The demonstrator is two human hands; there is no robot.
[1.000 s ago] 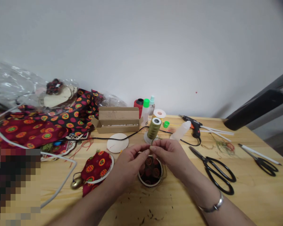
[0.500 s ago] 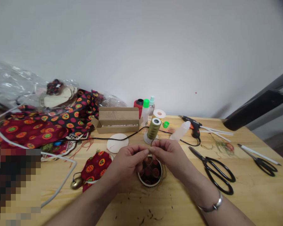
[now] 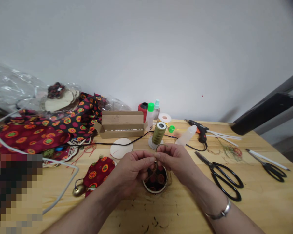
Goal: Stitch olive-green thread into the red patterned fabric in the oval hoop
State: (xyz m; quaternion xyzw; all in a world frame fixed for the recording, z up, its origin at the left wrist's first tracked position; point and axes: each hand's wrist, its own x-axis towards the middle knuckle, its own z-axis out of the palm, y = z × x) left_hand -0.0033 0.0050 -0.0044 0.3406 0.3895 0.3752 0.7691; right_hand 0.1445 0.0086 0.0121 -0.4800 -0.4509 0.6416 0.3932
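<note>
Hands pinching olive thread over the fabric-covered disc, centre table.

We're pinching a strand of thread [image 3: 156, 164] between closed fingertips of both the left hand [image 3: 133, 167] and right hand [image 3: 175, 160], fingertips touching, just above the round fabric-covered disc [image 3: 156, 182]; the strand is looping down onto it. We're judging this as mid-step: the disc is already wrapped in print, the thread end is being worked, and any tie-off isn't visible. We're counting: one olive spool [image 3: 158, 134] at 12 o'clock of the hands, one bare white disc [image 3: 121, 148] at 10, one covered piece with bell [image 3: 96, 174] at 9, two pairs of scissors [image 3: 222, 177] at 3, one glue gun [image 3: 200, 130] at 2, one cardboard box [image 3: 122, 125] at 11.
</note>
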